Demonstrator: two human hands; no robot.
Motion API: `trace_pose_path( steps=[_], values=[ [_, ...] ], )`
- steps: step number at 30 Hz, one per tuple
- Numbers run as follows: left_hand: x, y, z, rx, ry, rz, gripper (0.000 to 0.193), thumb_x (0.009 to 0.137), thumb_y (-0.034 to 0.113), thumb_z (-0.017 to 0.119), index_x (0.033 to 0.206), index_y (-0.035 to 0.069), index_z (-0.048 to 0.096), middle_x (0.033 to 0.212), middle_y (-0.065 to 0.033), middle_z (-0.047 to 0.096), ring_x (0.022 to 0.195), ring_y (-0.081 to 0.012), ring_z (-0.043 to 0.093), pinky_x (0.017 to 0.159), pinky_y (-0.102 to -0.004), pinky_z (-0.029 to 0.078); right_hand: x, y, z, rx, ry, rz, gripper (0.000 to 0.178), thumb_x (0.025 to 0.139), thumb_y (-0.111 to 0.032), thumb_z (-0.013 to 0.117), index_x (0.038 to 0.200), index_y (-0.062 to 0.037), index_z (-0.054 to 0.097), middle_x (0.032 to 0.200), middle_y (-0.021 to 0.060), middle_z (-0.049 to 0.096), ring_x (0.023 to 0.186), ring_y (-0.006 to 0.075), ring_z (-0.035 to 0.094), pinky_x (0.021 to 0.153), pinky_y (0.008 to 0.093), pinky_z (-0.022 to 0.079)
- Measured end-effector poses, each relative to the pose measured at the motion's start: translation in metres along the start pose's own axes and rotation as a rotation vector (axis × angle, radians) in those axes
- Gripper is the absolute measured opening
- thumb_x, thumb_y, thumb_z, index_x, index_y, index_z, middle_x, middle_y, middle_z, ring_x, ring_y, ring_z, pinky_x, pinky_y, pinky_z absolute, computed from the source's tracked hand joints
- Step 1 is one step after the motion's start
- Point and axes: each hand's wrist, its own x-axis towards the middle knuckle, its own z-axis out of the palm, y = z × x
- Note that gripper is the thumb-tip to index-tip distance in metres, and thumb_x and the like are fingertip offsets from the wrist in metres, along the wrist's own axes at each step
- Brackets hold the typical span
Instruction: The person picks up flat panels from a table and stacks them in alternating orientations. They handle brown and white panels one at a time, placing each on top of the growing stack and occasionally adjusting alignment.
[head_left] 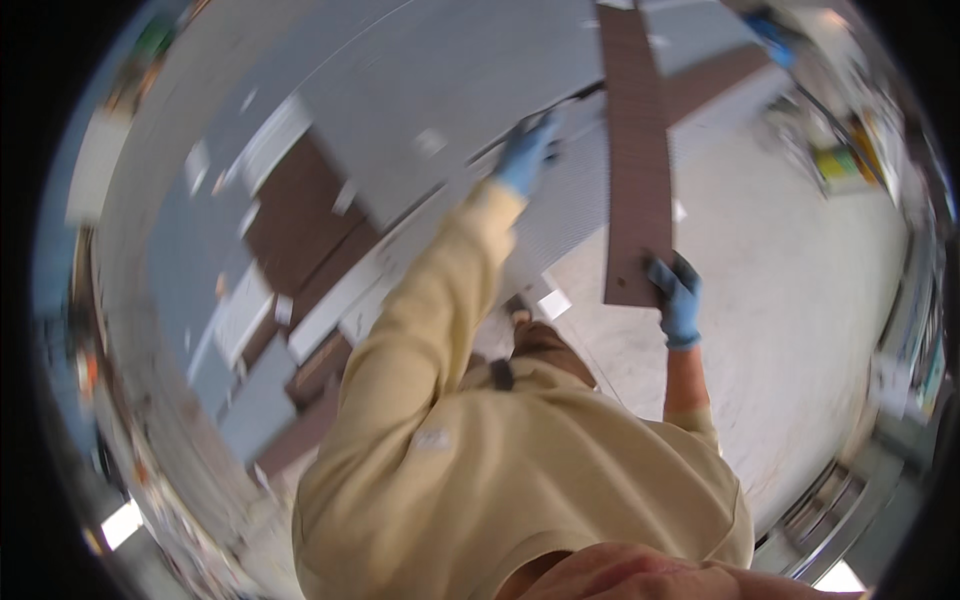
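Observation:
A long, narrow brown plank stretches away from me, with a small dark spot near its close end. My right hand, in a blue glove with dark fingertips, is closed on the right edge of that end. My left hand, also gloved in blue, is reaching forward to the left of the plank, apart from it. Motion smears its fingers, so whether it holds anything is unclear. Beneath it runs a grey ribbed surface with a dark edge.
Brown panels and white pieces lie on the large grey surface to the left. Another brown plank slants behind the held one. Pale floor spreads on the right, with a yellow-green item farther off.

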Motion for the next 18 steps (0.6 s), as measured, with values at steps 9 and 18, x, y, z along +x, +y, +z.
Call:
trace_pose_path(
  steps=[9,18],
  values=[
    [-0.094,0.047,-0.122,-0.528,0.296,0.095,0.039,0.101,0.015,0.075,0.135,0.000,0.064,0.127,-0.0107,0.072,0.118,-0.0277,0.071,0.102,-0.0440,0.059,-0.024,0.014,0.050,-0.266,-0.562,0.158,0.036,0.098,-0.010,0.074,0.131,0.0045,0.069,0.108,-0.0005,0.072,0.092,0.0068,0.060,0.082,0.0245,0.052],
    [-0.314,0.012,-0.292,-0.591,0.580,0.363,0.049,0.101,0.012,0.071,0.142,-0.009,0.056,0.137,-0.0187,0.067,0.121,-0.0326,0.070,0.105,-0.0483,0.059,0.041,0.040,0.213,-0.917,-0.978,-0.218,0.032,0.102,-0.013,0.067,0.130,0.0034,0.071,0.116,0.0158,0.076,0.099,0.0255,0.071,0.088,0.0402,0.059]
  ],
)
